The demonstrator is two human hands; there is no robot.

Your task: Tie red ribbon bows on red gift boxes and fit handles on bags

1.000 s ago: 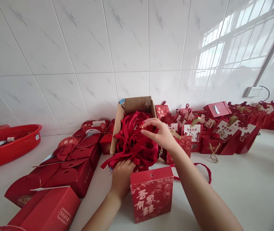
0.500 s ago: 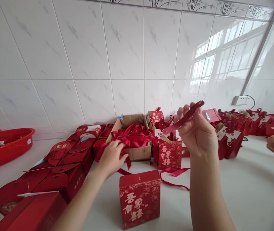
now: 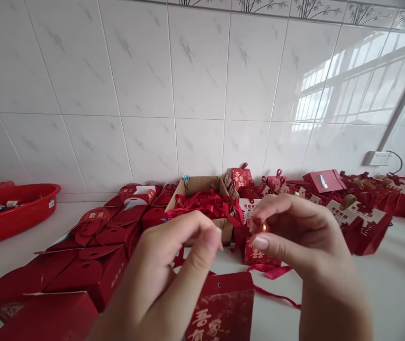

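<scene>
My right hand (image 3: 305, 241) pinches a dark red ribbon (image 3: 258, 224) between thumb and forefinger; a small gold piece shows at its end, and most of the ribbon is hidden by the fingers. Facing it, my left hand (image 3: 174, 265) has thumb and forefinger pressed together, a short gap away. Whatever is in that pinch, if anything, I cannot make out. Below both hands stands a red gift box (image 3: 236, 308) with white characters and a small hole in its top. Behind them, a cardboard box (image 3: 202, 182) holds a heap of red ribbons (image 3: 205, 203).
Several folded red boxes (image 3: 106, 232) line the left side. A red plastic basin (image 3: 17, 222) sits at far left. Ribbon-handled gift bags (image 3: 369, 225) crowd the right, below a wall socket (image 3: 380, 158). A loose ribbon (image 3: 276, 296) lies on the white table.
My left hand has come back from the ribbon heap and closed into a pinch. My right hand has lowered and turned inward with its ribbon. The other person's hand has left view.
</scene>
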